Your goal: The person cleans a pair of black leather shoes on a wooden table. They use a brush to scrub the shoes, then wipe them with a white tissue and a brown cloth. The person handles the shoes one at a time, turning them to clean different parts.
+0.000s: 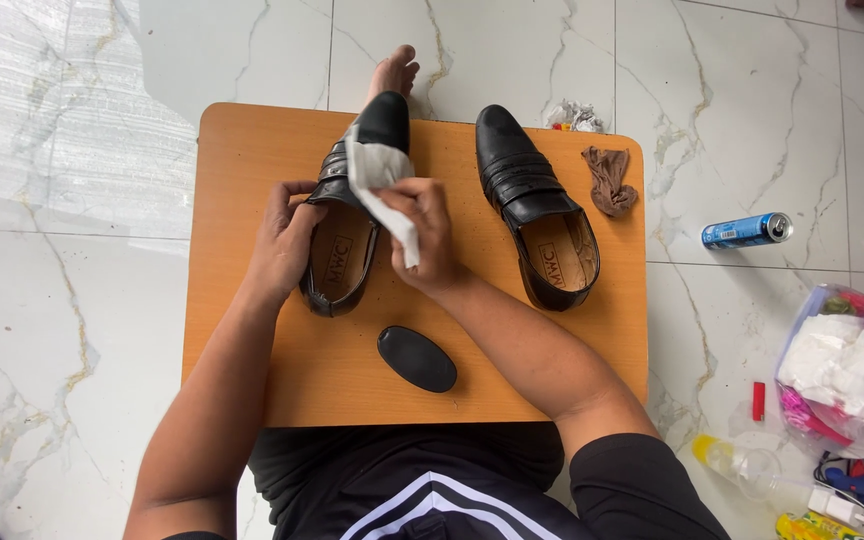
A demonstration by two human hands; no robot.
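Right hand (430, 232) grips white tissue (377, 172) on black shoe (350, 215) (left hand (284, 240) clasps shoe's side).

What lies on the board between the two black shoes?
Nothing: the head view shows bare orange board between the left shoe and the right shoe.

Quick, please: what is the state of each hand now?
Left hand: closed on the side of the black leather shoe.
Right hand: fingers closed on a crumpled white tissue.
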